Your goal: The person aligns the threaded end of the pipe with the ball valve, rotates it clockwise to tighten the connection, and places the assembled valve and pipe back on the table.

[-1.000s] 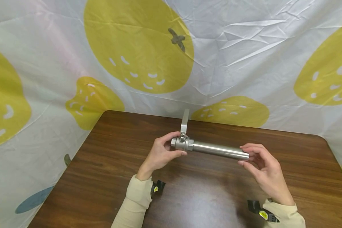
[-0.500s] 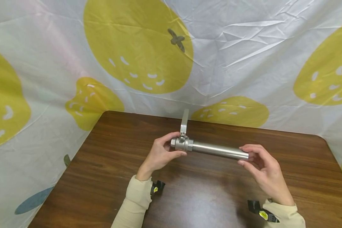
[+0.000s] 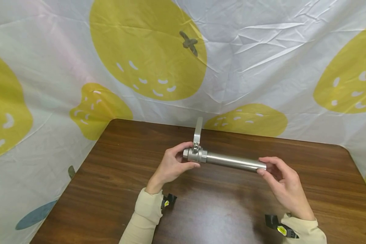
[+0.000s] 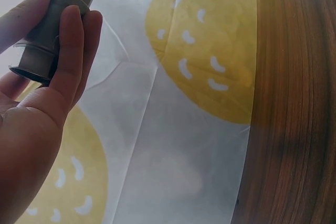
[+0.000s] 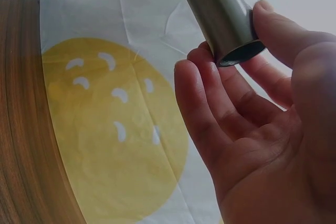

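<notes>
A steel ball valve point(image 3: 195, 155) with a flat lever handle point(image 3: 197, 131) is joined to a smooth metal pipe point(image 3: 233, 161), and the two hang over the table. My left hand point(image 3: 170, 165) holds the valve body between thumb and fingers, the lever standing up and away behind it. In the left wrist view, fingers point(image 4: 72, 51) wrap the valve's hexagonal end. At the pipe's far end my right hand point(image 3: 285, 183) pinches it with thumb and fingertips. The right wrist view shows the pipe's open hollow end point(image 5: 241, 53) facing the palm.
The dark wood table point(image 3: 109, 189) spreads below both hands. A white cloth point(image 3: 256, 61) printed with yellow fruit hangs along its back and left edges. Each wrist carries a black strap-on camera point(image 3: 282, 229) at the cuff.
My right fingers have shifted slightly at the pipe's end, the thumb now pressing on its near side. The left hand and valve have stayed nearly still.
</notes>
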Available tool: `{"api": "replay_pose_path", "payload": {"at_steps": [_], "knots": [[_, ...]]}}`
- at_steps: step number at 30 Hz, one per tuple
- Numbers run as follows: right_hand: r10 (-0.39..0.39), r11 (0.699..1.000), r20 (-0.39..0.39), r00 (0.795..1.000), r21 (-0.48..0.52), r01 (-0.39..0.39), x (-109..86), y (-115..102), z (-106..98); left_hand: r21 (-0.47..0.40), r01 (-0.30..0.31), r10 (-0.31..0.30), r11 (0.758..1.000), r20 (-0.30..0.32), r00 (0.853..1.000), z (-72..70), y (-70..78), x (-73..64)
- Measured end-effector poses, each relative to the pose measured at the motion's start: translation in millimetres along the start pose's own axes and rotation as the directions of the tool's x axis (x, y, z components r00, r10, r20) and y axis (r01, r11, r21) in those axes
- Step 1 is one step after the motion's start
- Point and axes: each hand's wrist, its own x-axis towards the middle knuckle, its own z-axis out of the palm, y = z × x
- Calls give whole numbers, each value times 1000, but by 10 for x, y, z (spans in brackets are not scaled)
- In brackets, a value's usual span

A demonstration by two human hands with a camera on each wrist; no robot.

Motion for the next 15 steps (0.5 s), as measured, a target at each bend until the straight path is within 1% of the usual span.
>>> {"api": "replay_pose_path", "payload": {"at_steps": [3, 6, 9, 12, 15], "knots": [[-21, 1000, -14, 1000, -23, 20, -5, 11, 2, 2, 3, -3, 1000, 3, 1000, 0, -4, -2], [-20, 999, -18, 1000, -34, 20, -2, 12, 2, 7, 3, -3, 1000, 1, 1000, 1, -3, -5], [-4, 999, -16, 1000, -31, 4, 3, 9, 2, 12, -6, 7, 1000, -4, 1000, 2, -2, -7], [9, 1000, -6, 1000, -13, -9, 2, 5, 1, 15, -26, 27, 1000, -11, 1000, 3, -5, -4], [12, 999, 6, 1000, 36, -12, -8, -2, 1, 12, -47, 48, 999, -17, 999, 2, -10, -1]]}}
